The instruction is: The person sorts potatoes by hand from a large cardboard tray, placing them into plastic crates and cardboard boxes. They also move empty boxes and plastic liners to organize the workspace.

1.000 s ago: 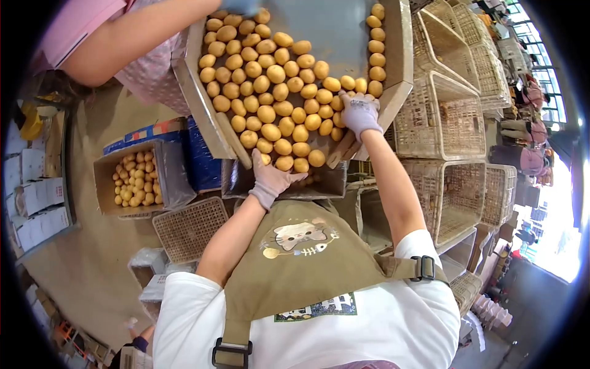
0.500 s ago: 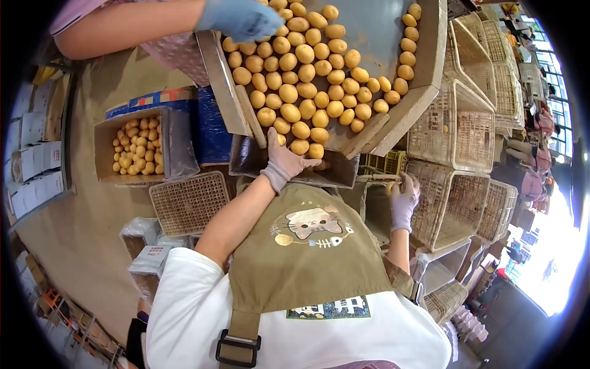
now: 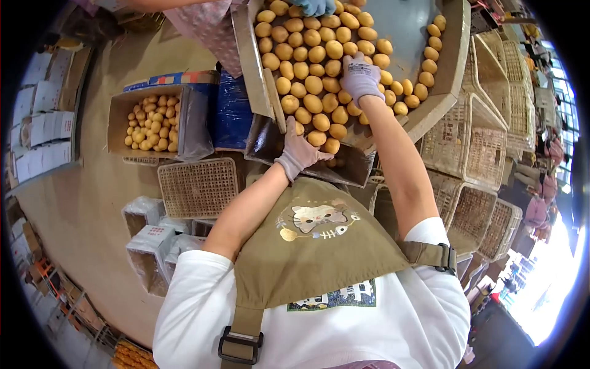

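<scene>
Many round yellow potatoes (image 3: pixel 313 103) lie on a grey metal sorting table (image 3: pixel 402 37) with raised cardboard-covered sides. My left hand (image 3: pixel 297 151), in a pale glove, is at the table's narrow mouth beside the lowest potatoes, fingers and thumb spread apart. Beneath that mouth is an open lined box (image 3: pixel 263 144), with a few potatoes partly visible inside. Gloved as well, my right hand (image 3: pixel 361 79) rests palm down on potatoes at the middle of the table. Its fingers reach forward over them; their undersides are hidden.
A co-worker's blue-gloved hand (image 3: pixel 314 6) touches potatoes at the far edge. On the left stands a box of potatoes (image 3: pixel 117 138) near an upturned plastic crate (image 3: pixel 198 187). Stacked crates (image 3: pixel 485 138) line the right side. Wrapped cartons (image 3: pixel 147 243) sit at lower left.
My right hand has moved from the crates at the right up onto the potatoes. My left hand stays at the mouth. The co-worker's hand has drawn toward the far edge; the view has shifted.
</scene>
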A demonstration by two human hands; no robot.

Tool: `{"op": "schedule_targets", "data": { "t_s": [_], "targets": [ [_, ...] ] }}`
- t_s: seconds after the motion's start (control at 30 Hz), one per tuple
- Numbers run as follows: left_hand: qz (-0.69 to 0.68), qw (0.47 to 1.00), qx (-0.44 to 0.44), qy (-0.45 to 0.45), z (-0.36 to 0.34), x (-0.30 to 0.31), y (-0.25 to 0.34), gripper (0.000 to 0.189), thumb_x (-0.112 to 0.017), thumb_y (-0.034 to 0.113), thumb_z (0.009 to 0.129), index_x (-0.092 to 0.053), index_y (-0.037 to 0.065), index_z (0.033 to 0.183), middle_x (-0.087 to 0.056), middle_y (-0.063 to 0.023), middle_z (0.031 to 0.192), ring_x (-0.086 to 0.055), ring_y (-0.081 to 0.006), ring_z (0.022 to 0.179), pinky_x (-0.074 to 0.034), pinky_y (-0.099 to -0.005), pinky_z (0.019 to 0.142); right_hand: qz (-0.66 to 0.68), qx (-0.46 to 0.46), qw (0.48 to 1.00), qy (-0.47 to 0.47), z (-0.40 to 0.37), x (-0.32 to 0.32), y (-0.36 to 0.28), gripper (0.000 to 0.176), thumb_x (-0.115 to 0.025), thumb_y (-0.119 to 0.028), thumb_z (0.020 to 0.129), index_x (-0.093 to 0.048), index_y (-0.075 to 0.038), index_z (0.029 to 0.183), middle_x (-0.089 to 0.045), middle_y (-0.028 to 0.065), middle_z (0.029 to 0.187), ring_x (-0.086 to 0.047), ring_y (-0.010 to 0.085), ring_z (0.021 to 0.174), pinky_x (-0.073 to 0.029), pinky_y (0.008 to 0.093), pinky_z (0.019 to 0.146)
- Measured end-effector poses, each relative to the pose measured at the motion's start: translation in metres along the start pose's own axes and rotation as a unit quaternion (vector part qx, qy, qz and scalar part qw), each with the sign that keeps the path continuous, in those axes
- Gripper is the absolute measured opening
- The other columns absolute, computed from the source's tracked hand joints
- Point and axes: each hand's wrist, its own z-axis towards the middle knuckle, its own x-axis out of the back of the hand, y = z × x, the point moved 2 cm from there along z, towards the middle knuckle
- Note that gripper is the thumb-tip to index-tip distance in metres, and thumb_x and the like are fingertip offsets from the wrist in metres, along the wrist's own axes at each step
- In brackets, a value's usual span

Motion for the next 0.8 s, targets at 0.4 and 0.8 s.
{"op": "schedule_targets", "data": {
  "t_s": [0.4,0.8],
  "targets": [
    [0.021,0.994,0.020,0.101,0.001,-0.004,0.001,0.101,-0.043,0.087,0.079,-0.021,0.029,0.159,-0.020,-0.0029,0.165,-0.018,-0.0389,0.151,-0.006,-0.0786,0.110,0.343,-0.023,0.848,0.403,-0.239,-0.094,0.127,0.052,-0.087,-0.008,0.066,-0.064,-0.004,0.113,-0.063,0.0146,0.100,-0.063,0.0298,0.084,-0.054,0.0381,0.078],
    [0.107,0.987,0.048,0.108,-0.002,-0.004,0.005,0.084,-0.039,0.080,0.087,-0.032,0.028,0.153,-0.035,-0.0023,0.159,-0.037,-0.0352,0.143,-0.019,-0.0728,0.109,0.195,0.034,0.906,0.375,-0.153,-0.044,0.039,0.044,-0.070,-0.028,0.084,-0.068,-0.010,0.123,-0.065,0.0166,0.122,-0.062,0.0359,0.111,-0.049,0.0467,0.095]
  ]
}}
